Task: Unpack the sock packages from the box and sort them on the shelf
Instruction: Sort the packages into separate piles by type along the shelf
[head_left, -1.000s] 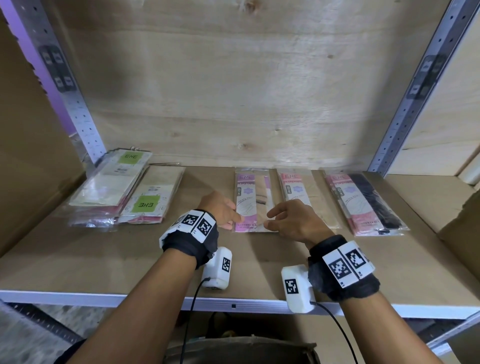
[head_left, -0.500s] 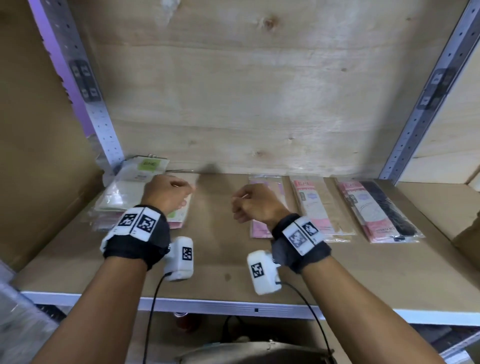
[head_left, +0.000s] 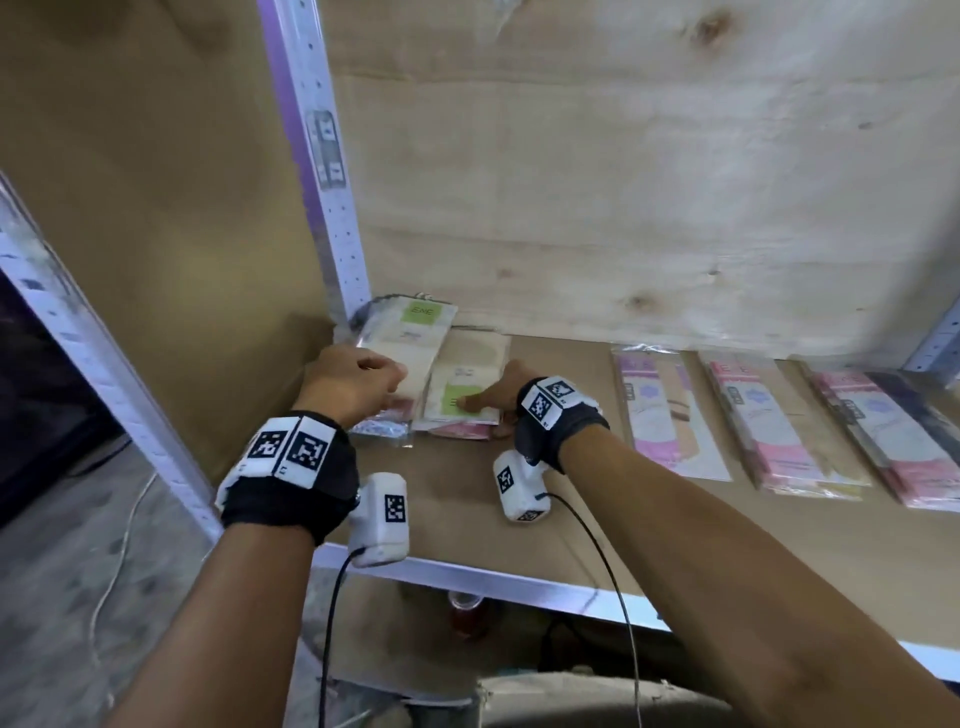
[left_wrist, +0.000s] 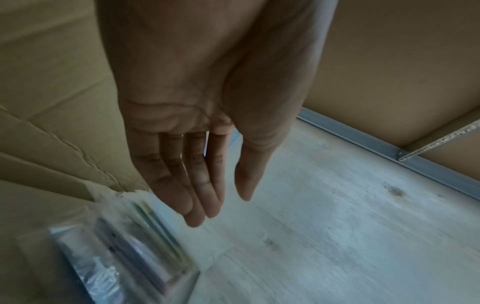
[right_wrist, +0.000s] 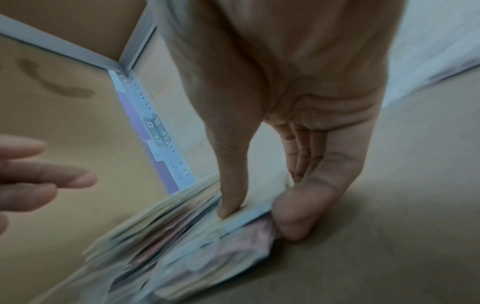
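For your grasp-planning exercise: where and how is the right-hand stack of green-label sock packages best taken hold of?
Probably at its near short end, from the front: the green-label stack lies flat with that end toward the shelf edge, where the right hand already pinches it, thumb on top.

- The right hand (head_left: 501, 397) covers the near right corner of the green-label stack (head_left: 465, 387); the label print under its thumb is illegible.
- In the right wrist view that stack (right_wrist: 182, 232) is motion-blurred; the package count cannot be determined.
- The left hand (head_left: 353, 382) hides part of the corner stack (head_left: 410, 338); whether the fingers touch it cannot be determined.
- In the left wrist view the corner stack (left_wrist: 124, 251) is blurred and cut off by the bottom edge.
- The rightmost pink package (head_left: 883, 436) is cut off by the right edge.
- A reddish object (head_left: 467, 613) under the shelf (head_left: 571, 519) is too dim to identify.
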